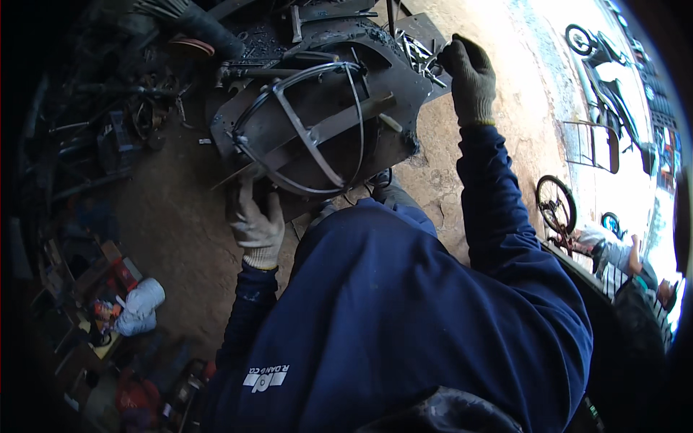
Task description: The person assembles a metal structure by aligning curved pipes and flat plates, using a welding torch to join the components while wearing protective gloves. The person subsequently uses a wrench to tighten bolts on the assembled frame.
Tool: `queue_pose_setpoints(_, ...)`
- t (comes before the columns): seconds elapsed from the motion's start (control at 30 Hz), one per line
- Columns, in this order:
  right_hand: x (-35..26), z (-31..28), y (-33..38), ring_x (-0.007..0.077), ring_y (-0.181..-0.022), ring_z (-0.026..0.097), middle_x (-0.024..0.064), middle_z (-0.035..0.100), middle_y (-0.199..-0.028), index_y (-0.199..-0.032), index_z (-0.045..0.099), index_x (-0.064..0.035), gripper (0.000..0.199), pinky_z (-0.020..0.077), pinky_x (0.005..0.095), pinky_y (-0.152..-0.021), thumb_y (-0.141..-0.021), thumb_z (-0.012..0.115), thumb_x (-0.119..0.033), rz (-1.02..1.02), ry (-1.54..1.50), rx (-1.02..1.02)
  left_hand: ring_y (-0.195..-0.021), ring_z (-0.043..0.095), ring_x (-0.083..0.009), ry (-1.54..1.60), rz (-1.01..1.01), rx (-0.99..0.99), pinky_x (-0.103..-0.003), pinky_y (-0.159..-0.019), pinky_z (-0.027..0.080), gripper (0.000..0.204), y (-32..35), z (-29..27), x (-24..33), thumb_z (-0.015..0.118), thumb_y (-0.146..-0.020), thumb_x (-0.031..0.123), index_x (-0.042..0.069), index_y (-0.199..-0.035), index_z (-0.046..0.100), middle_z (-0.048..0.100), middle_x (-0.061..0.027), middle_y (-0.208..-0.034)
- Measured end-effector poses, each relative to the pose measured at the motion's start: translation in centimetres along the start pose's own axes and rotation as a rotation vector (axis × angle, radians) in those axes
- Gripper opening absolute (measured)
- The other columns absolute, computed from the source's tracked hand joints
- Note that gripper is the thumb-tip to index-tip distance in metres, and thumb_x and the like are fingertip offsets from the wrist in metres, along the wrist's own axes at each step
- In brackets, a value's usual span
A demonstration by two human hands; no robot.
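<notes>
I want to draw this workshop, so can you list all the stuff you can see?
Metal frame: one, grey curved rods and flat bars, on the work plate.
Work plate: one, dark steel, top centre.
Small metal pieces: several, silvery, at the plate's far right.
Scrap and tools: many, dark, floor at left.
White bundle: one, lower left.
Bicycle wheel: one, black, right.
Motorbike: one, top right.
Left hand: grey glove, at the frame's near edge.
Right hand: dark glove, by the small pieces.

I see a bare dirt floor (180,231), dim at left where scrap metal (137,108) and cluttered boxes (94,289) lie. Hard daylight floods the right side, where a motorbike (606,65) and a bicycle (557,206) stand outside.
</notes>
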State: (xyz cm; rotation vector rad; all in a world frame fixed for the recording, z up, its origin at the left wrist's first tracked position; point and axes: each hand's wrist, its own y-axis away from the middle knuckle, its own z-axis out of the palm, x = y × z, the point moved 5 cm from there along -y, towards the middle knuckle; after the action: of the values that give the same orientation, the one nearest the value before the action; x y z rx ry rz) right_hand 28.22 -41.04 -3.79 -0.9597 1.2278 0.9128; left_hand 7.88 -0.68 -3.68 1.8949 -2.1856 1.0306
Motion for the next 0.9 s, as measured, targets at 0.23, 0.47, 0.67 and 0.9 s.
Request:
queue_pose_setpoints(0.23, 4.7, 3.0, -6.3, 0.0150, -0.081, 0.066, 0.0061, 0.070, -0.094, -0.116, 0.068, 0.0010, 0.026, 0.0560, 0.0294, -0.075, -0.099, 0.070, -0.018, 0.061, 0.039, -0.266, -0.120, 0.059, -0.0504, -0.408, -0.404, 0.000, -0.057, -0.102, 0.050, 0.054, 1.6, 1.4, 2.9, 0.060, -0.097, 0.017, 0.002, -0.147, 0.044, 0.056, -0.0290, -0.138)
queue_pose_setpoints(0.47, 8.6, 0.4, -12.9, 0.0159, -0.088, 0.067, 0.0053, 0.073, -0.103, -0.119, 0.070, 0.0015, 0.027, 0.0549, 0.0306, -0.077, -0.102, 0.066, -0.019, 0.173, -0.085, -0.121, -0.132, 0.053, -0.0440, -0.484, -0.638, 0.017, -0.052, -0.108, 0.048, 0.074, 5.3, 3.7, 0.9, 0.066, -0.096, 0.039, 0.005, -0.155, 0.037, 0.050, -0.0254, -0.147)
queue_pose_setpoints(0.67, 17.2, -8.8, -18.4, 0.0209, -0.081, 0.071, 0.0101, 0.071, -0.100, -0.121, 0.067, 0.0020, 0.040, 0.0608, 0.0326, -0.074, -0.096, 0.074, -0.029, 0.406, 0.110, 0.005, -0.132, 0.054, -0.0467, -0.601, -0.559, -0.046, -0.054, -0.106, 0.050, 0.105, 6.6, 3.8, -0.6, 0.075, -0.081, 0.059, 0.010, -0.161, 0.028, 0.046, -0.0248, -0.151)
queue_pose_setpoints(0.9, 30.3, -13.7, -15.0, 0.0301, -0.111, 0.072, 0.0188, 0.075, -0.118, -0.127, 0.070, -0.0025, 0.067, 0.0536, 0.0373, -0.097, -0.088, 0.070, -0.056, 0.605, 0.884, -0.295, -0.118, 0.065, -0.0396, -0.876, -0.055, 0.213, -0.047, -0.087, 0.060, 0.073, 5.2, 5.5, 0.4, 0.054, -0.097, 0.050, 0.013, -0.158, 0.039, 0.052, -0.0191, -0.149)
